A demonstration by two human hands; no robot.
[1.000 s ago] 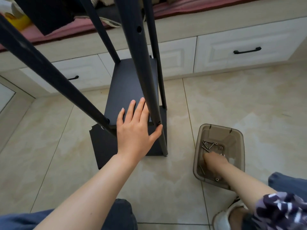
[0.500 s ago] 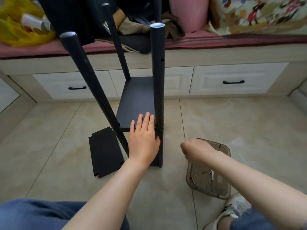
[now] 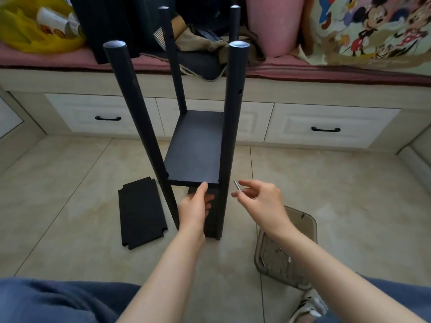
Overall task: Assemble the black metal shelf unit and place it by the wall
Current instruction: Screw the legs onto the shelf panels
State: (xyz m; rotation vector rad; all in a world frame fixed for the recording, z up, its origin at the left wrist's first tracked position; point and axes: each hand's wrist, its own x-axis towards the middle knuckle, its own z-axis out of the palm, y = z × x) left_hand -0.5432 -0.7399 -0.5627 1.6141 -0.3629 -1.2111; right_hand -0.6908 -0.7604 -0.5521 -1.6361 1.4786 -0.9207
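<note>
Shelf unit (image 3: 198, 141): upright on floor (image 3: 326, 183), before drawers (image 3: 326, 127). Left hand (image 3: 194, 207): I gripped its shelf's (image 3: 193, 169) front edge. Right hand (image 3: 261, 199): I pinched screw (image 3: 237, 185) beside right front post (image 3: 231, 136). My judgement: hold shelf level, feed screw square into post hole.

The floor (image 3: 338, 194) was glossy beige tile. Along the far side ran a low bench (image 3: 303, 89) of white drawers (image 3: 291, 122) with black handles (image 3: 325, 129), topped by a dark red mat (image 3: 349, 73). On it lay a yellow bag (image 3: 30, 40) at far left, a pink roll (image 3: 272, 24) and a cartoon-print pillow (image 3: 373, 31) at far right.
</note>
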